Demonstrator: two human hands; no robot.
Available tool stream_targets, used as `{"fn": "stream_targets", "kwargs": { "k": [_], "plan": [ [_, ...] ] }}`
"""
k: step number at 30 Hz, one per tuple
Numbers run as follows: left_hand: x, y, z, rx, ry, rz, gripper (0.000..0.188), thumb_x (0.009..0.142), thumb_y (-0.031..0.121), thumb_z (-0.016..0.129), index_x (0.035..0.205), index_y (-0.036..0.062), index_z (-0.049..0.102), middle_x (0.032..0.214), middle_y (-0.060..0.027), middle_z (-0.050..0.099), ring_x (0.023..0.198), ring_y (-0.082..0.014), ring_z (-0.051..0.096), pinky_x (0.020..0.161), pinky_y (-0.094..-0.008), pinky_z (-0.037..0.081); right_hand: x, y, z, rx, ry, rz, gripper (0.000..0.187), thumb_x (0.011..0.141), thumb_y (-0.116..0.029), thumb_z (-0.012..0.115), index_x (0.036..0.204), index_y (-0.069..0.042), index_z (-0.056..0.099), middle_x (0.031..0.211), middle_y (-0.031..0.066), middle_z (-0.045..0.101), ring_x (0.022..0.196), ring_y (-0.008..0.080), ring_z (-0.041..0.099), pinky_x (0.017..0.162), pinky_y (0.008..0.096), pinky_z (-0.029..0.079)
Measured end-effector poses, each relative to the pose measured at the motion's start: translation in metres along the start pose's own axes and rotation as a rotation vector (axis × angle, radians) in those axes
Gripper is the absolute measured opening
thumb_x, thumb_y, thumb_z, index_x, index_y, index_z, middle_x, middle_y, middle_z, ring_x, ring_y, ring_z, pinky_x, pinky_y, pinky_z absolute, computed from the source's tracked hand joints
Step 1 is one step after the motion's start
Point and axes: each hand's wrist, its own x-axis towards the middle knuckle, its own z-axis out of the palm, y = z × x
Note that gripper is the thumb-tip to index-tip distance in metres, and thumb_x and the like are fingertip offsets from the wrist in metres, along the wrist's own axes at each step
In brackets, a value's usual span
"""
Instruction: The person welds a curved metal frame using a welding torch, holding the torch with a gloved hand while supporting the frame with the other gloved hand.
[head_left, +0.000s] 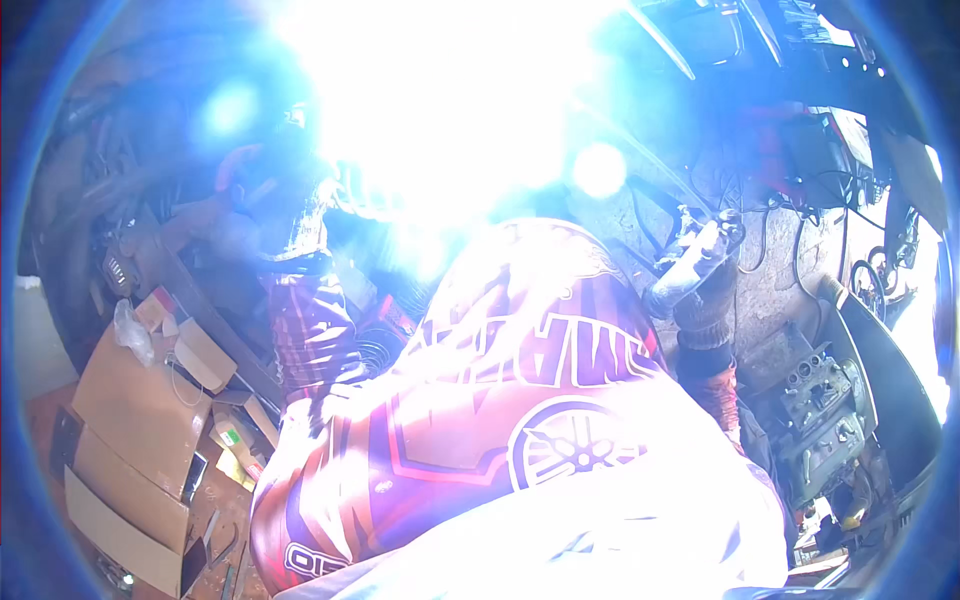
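A white-blue glare (440, 100) floods the top middle and washes out whatever lies beneath it. My left hand (285, 205), in a worn glove above a plaid sleeve (305, 335), reaches up to the glare's left edge; what it holds is hidden by the light. My right hand (695, 265), in a grey glove with a knit cuff, has curled fingers and sits over the concrete floor beside thin cables. A printed red and purple jersey (500, 400) fills the lower middle between both arms.
Flat cardboard pieces (130, 420) and small scraps lie at the lower left. A grey metal engine part (825, 400) sits at the right beside a dark curved panel (895, 380). Black cables (800, 225) run across the floor toward a red machine (800, 145).
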Motion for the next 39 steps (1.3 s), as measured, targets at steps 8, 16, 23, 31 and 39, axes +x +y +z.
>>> {"fn": "stream_targets", "kwargs": {
  "k": [8, 16, 23, 31, 39],
  "plan": [
    [-0.021, 0.024, 0.004, -0.290, 0.313, 0.145, 0.062, 0.085, 0.058, 0.057, 0.100, -0.0023, 0.063, 0.081, -0.0086, 0.061, 0.079, -0.0152, 0.054, 0.077, -0.0330, 0.044, 0.002, -0.009, 0.002, 0.347, -0.015, 0.206, 0.022, 0.096, -0.028, 0.049, 0.100, -0.006, 0.049, 0.076, 0.0097, 0.061, 0.064, 0.0217, 0.061, 0.057, 0.0341, 0.051],
    [-0.010, 0.008, 0.008, -0.289, 0.283, 0.107, 0.066, 0.084, 0.059, 0.059, 0.105, -0.0033, 0.061, 0.094, -0.0101, 0.064, 0.089, -0.0167, 0.056, 0.085, -0.0319, 0.043, 0.000, -0.006, -0.001, 0.255, -0.023, 0.164, 0.026, 0.097, -0.032, 0.047, 0.099, -0.006, 0.051, 0.077, 0.0097, 0.061, 0.066, 0.0210, 0.062, 0.057, 0.0315, 0.051],
    [-0.012, 0.013, 0.007, -0.313, 0.275, 0.111, 0.065, 0.084, 0.058, 0.059, 0.107, -0.0033, 0.060, 0.096, -0.0112, 0.064, 0.091, -0.0173, 0.056, 0.084, -0.0311, 0.043, 0.000, 0.011, -0.004, 0.081, -0.050, 0.097, 0.027, 0.093, -0.031, 0.051, 0.100, -0.005, 0.051, 0.078, 0.0096, 0.061, 0.069, 0.0200, 0.062, 0.061, 0.0316, 0.051],
    [-0.019, 0.035, -0.001, -0.307, 0.216, -0.080, 0.060, 0.085, 0.055, 0.060, 0.102, -0.0023, 0.062, 0.089, -0.0079, 0.063, 0.079, -0.0147, 0.057, 0.076, -0.0307, 0.045, 0.003, -0.002, -0.002, 0.115, -0.055, 0.069, 0.045, 0.074, -0.021, 0.073, 0.110, -0.001, 0.057, 0.093, 0.0076, 0.064, 0.085, 0.0179, 0.062, 0.077, 0.0314, 0.048],
    [0.001, -0.014, 0.002, -0.596, 0.010, -0.108, 0.034, 0.093, 0.037, 0.055, 0.091, 0.0044, 0.063, 0.072, -0.0008, 0.059, 0.059, -0.0063, 0.055, 0.051, -0.0229, 0.043, 0.000, 0.018, -0.003, 0.148, -0.065, 0.081, 0.033, 0.089, -0.034, 0.057, 0.105, -0.006, 0.050, 0.080, 0.0055, 0.057, 0.067, 0.0163, 0.059, 0.061, 0.0304, 0.050]
  ]
}}
